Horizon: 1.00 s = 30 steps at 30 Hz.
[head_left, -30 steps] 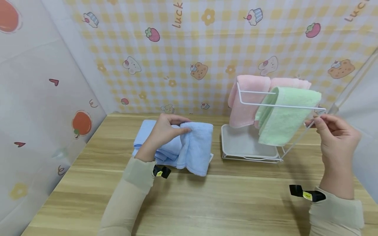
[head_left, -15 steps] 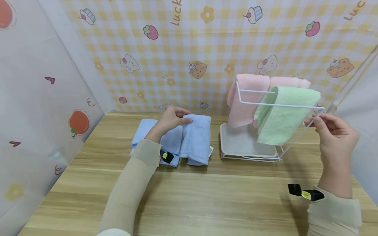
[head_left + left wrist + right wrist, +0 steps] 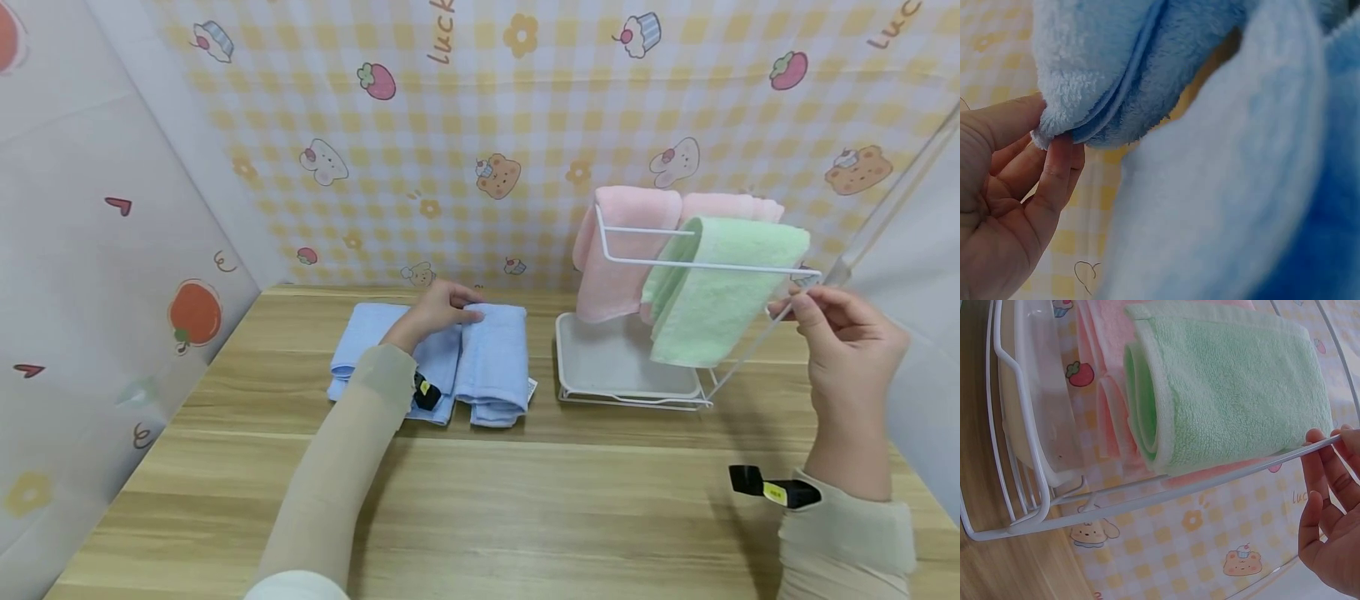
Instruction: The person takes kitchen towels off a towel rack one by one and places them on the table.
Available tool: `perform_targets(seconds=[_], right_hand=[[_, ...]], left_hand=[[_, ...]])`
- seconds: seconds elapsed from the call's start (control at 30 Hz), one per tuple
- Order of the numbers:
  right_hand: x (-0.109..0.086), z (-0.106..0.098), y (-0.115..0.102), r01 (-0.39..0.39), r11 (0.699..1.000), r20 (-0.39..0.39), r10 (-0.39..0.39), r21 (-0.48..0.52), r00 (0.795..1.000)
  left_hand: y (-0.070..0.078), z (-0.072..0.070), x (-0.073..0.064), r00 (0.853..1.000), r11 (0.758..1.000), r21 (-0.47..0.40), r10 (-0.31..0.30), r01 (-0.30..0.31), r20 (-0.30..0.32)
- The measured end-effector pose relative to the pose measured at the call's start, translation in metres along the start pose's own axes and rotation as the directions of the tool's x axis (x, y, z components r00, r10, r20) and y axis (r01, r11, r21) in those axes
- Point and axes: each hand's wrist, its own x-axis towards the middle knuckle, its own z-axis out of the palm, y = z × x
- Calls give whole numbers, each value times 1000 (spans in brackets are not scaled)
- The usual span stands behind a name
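My left hand (image 3: pixel 435 317) pinches the far left corner of a folded blue towel (image 3: pixel 491 354) between thumb and fingers. In the left wrist view, the fluffy layers of this blue towel (image 3: pixel 1079 56) meet at the fingertips. A second folded blue towel (image 3: pixel 367 333) lies just left of it, partly behind the forearm. With thumb and fingertips, my right hand (image 3: pixel 862 350) holds the slanted side bar of a white wire rack (image 3: pixel 660 263). A green towel (image 3: pixel 727 300) drapes over the rack, in front of pink towels (image 3: pixel 618 283).
A pale tray (image 3: pixel 622 362) sits in the rack's base. The wooden table (image 3: pixel 555 508) stretches forward of the towels and rack. Behind stands a yellow checked backdrop (image 3: pixel 420 117), with a white printed panel (image 3: pixel 90 292) on the left. A white tag (image 3: pixel 532 388) shows beside the right blue towel.
My left hand moved away from the body and set the blue towel down straighter beside the other one, opening a gap between them. The right hand keeps its hold on the rack.
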Motion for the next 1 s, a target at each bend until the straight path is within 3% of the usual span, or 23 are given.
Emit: perform_targets(seconds=[0.23, 0.6, 1.0], right_hand=[[1, 0, 0, 9, 1000, 10, -9, -12, 1000], [0, 0, 0, 6, 1000, 6, -6, -15, 1000], [1, 0, 0, 18, 1000, 8, -18, -16, 1000]], left_hand=[[-6, 3, 2, 1000, 999, 34, 23, -23, 8], [-11, 4, 1, 1000, 999, 41, 11, -12, 19], [-3, 6, -6, 998, 997, 79, 12, -17, 69]])
